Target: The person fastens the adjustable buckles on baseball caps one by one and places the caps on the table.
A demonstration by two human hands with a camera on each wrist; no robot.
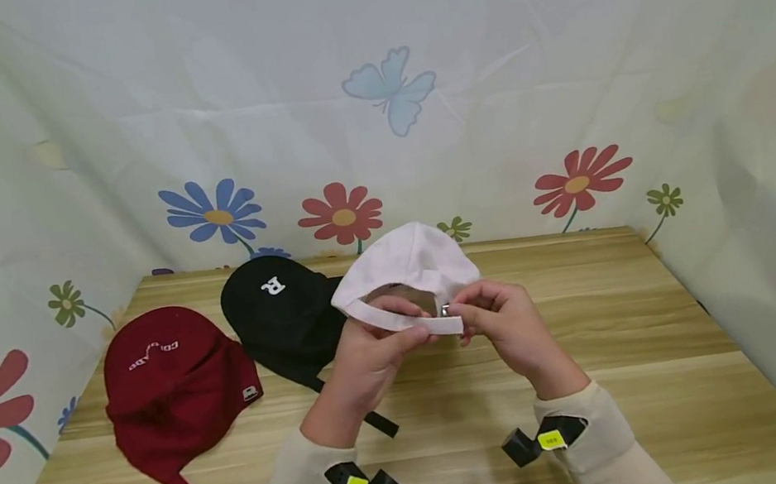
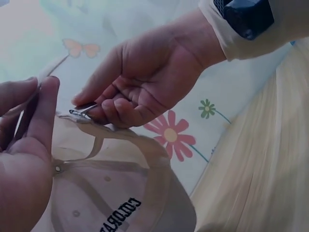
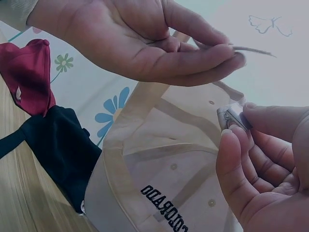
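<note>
A white baseball cap (image 1: 411,259) is held up above the table, its back opening facing me. My left hand (image 1: 369,355) pinches the loose end of the cap's strap (image 1: 444,325) between thumb and fingers. At the opposite side of the opening, my right hand (image 1: 509,323) pinches the small metal buckle (image 3: 230,119) with thumb and forefinger. The strap end and the buckle are apart in the right wrist view. Dark lettering (image 2: 120,215) shows inside the cap in the left wrist view.
A black cap (image 1: 282,316) with a white letter lies left of the white cap, its strap trailing toward me. Farther left is a dark red cap (image 1: 173,391), strap also loose. The wooden table (image 1: 641,371) meets a flower-print curtain (image 1: 248,112) at the back and sides.
</note>
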